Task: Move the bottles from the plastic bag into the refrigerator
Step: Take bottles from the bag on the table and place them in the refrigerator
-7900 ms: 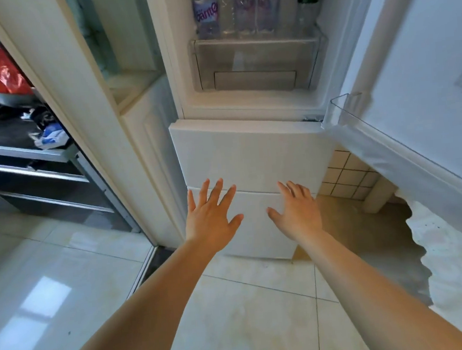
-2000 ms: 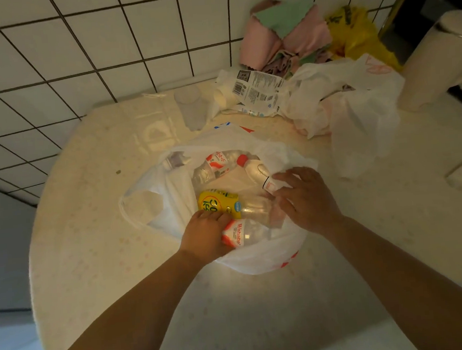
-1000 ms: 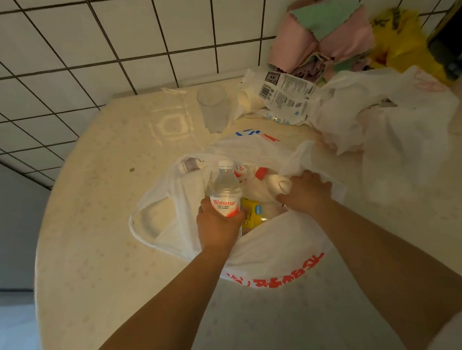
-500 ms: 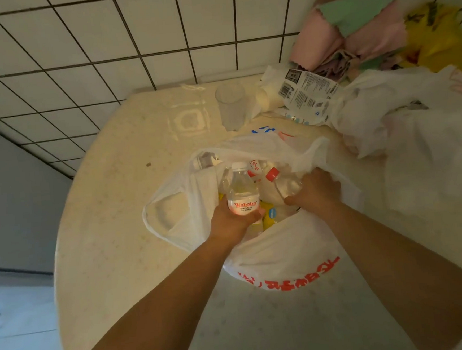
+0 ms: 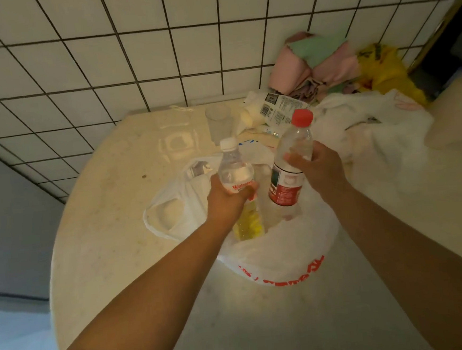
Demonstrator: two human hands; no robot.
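Two bottles held upright above the open plastic bag (image 5: 280, 248), which lies at the middle of the round table (image 5: 112, 225).

Left hand (image 5: 226, 200): fingers curled around the lower part of the small bottle (image 5: 233, 169), white cap on top, red letters on its label, just at 11 o'clock from the bag's opening.

Right hand (image 5: 318, 173): fingers and thumb wrapped around the upper body of the tall bottle (image 5: 290, 164), red cap, red label below the grip. Bottom of this bottle low over the bag's mouth; touching the bag or not, cannot tell. The two bottles side by side, near but apart.

Inside the bag, a yellow bottle (image 5: 249, 223) lying at 6 o'clock from the small bottle, partly hidden by the left wrist. Red print on the bag's near side, at 6 o'clock.

At 12 o'clock from the bag, near the tiled wall (image 5: 131, 44), a clear cup (image 5: 218, 122) standing upright. At 1 o'clock, a printed packet (image 5: 280, 108). At 2 o'clock, a second white bag (image 5: 373, 133), crumpled. Behind it, against the wall, pink and green cloths (image 5: 315, 60) and a yellow bag (image 5: 384, 71).
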